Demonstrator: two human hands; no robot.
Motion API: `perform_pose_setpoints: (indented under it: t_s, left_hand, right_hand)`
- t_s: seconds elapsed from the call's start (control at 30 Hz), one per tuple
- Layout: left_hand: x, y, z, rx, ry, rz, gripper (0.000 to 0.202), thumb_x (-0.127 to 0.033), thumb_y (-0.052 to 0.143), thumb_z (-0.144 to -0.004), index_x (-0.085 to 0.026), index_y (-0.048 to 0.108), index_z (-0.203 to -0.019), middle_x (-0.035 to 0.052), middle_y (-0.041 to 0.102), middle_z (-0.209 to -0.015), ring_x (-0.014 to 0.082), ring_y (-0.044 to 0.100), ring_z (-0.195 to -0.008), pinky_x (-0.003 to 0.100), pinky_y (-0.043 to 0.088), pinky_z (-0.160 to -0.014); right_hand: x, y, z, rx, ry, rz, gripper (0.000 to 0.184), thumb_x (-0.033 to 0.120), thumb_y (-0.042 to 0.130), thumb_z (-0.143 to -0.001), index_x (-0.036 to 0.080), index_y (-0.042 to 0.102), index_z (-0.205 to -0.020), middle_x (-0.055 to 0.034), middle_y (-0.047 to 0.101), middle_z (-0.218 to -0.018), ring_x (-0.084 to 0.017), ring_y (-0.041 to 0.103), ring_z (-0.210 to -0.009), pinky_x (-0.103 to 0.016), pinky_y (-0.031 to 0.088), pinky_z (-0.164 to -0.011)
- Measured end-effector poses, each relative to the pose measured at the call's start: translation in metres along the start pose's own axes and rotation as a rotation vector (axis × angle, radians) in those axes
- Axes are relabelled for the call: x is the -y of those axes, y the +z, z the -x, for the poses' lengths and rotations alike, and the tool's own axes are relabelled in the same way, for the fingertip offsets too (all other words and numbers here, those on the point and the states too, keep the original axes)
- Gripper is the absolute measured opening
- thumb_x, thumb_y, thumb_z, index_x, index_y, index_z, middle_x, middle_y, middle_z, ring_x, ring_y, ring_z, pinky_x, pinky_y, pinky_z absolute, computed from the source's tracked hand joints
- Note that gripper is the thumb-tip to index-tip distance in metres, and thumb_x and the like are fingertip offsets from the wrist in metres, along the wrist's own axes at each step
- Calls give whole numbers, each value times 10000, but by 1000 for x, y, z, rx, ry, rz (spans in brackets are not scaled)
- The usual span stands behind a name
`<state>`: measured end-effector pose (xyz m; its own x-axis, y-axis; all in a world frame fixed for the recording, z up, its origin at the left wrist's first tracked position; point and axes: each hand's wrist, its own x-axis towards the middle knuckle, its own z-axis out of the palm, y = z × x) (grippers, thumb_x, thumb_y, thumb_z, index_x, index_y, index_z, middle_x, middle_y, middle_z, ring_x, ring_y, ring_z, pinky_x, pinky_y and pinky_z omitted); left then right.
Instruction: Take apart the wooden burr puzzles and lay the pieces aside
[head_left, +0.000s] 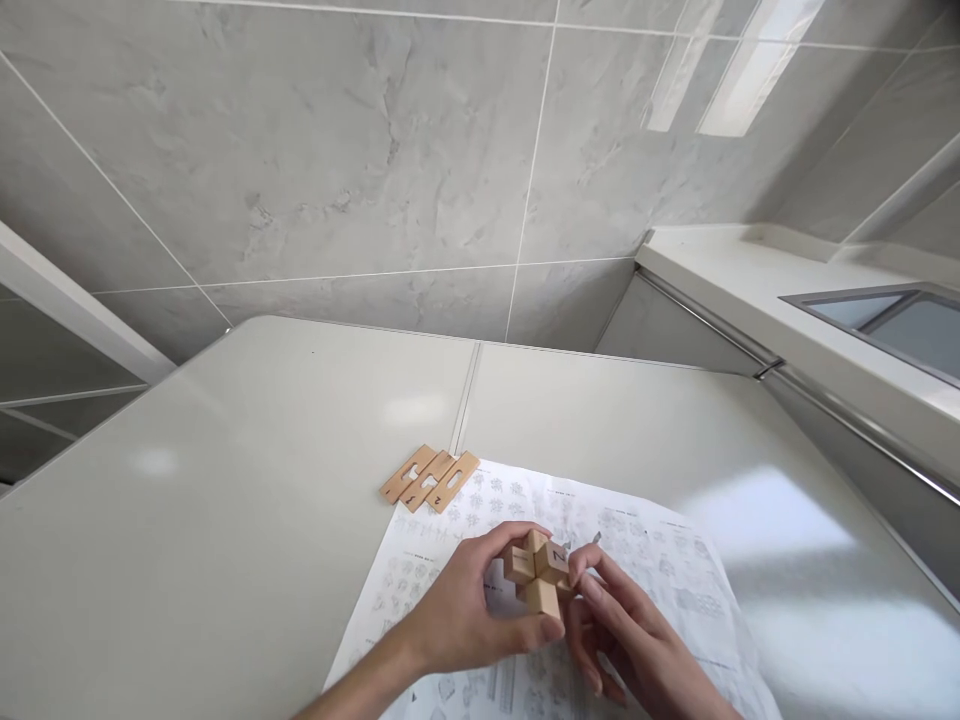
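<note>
A light wooden burr puzzle (541, 595), built of crossing square bars, is held above the printed sheet (420, 580). A dark mark like a 2 or Z shows on one of its bar ends. My left hand (472, 605) wraps the puzzle from the left, thumb at the near bar and fingers at the far side. At its right side, my right hand (626, 625) pinches with thumb and index finger; the other fingers curl below. These fingers partly hide the puzzle's right end. Beyond the hands lie three overlapping flat wooden pieces (452, 483) with cutouts and dark numbers.
The pale table (225, 480) has a seam (466, 395) running across it. A grey tiled wall (337, 150) stands behind. To the right is a white ledge (739, 275) with a metal rail (705, 315) beneath it.
</note>
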<state>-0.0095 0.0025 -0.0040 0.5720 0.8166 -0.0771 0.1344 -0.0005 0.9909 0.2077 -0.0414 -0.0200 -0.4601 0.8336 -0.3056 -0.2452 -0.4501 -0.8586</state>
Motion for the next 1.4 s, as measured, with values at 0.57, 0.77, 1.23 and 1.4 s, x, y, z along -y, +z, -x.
perform_pose_setpoints:
  t_s: [0.57, 0.77, 1.23, 1.4]
  left_hand:
    - [-8, 0, 0, 52, -32, 48, 724, -399, 908, -732, -254, 650, -1393, 97, 751, -1293, 319, 703, -1178, 440, 534, -1063]
    - [-3, 0, 5, 34, -71, 25, 912, -607, 763, -907, -281, 362, -1658, 155, 468, -1656, 390, 431, -1528, 563, 322, -1267]
    - [3, 5, 5, 38, -11, -32, 1098, -200, 800, -836, -331, 146, -1709, 147, 484, -1629, 355, 467, -1509, 534, 394, -1237]
    - [8, 9, 7, 194, 22, -141, 1178, -138, 771, -762, -363, 105, -1707, 102, 661, -1456, 330, 681, -1270, 492, 512, -1123]
  right_hand:
    - [4, -13, -3, 91, 14, 143, 478, 658, 608, -1012, 222, 656, -1201, 21, 625, -667, -119, 505, -524, -246, 408, -526]
    - [-6, -7, -7, -16, -119, 114, 402, 592, 612, -1042, 244, 572, -1239, -17, 684, -813, -128, 569, -609, -229, 428, -528]
    - [-4, 1, -4, -134, -334, 531, 317, 500, 415, -1122, 257, 598, -1209, -87, 672, -1095, -243, 638, -929, -370, 520, -829]
    - [2, 0, -2, -53, -250, 505, 342, 550, 454, -1102, 242, 600, -1139, -49, 667, -940, -215, 598, -803, -337, 485, -738]
